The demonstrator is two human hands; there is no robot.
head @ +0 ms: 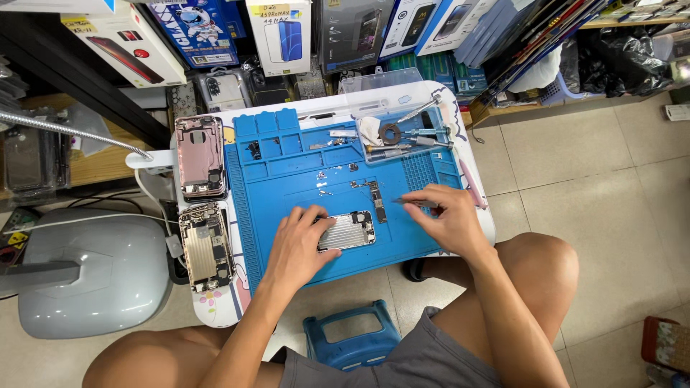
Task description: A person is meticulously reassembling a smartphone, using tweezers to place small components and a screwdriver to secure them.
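Left hand [298,248]: fingers flat on the open phone shell [347,230], steadying it.
Right hand [445,215]: at 3 o'clock, fingers pinching tweezers [413,203] over the blue mat [287,183].

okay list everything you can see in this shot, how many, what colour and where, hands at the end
repair mat: one, blue, on the small white table
phone housing: one, silver, mat centre
opened phones: two, pinkish and grey, left of mat
clear tray: one, holding tools, mat's far right
boxes: several, mixed colours, behind the table
stool: one, blue, below the table
left hand: rests on the housing
right hand: holds a thin tool beside it
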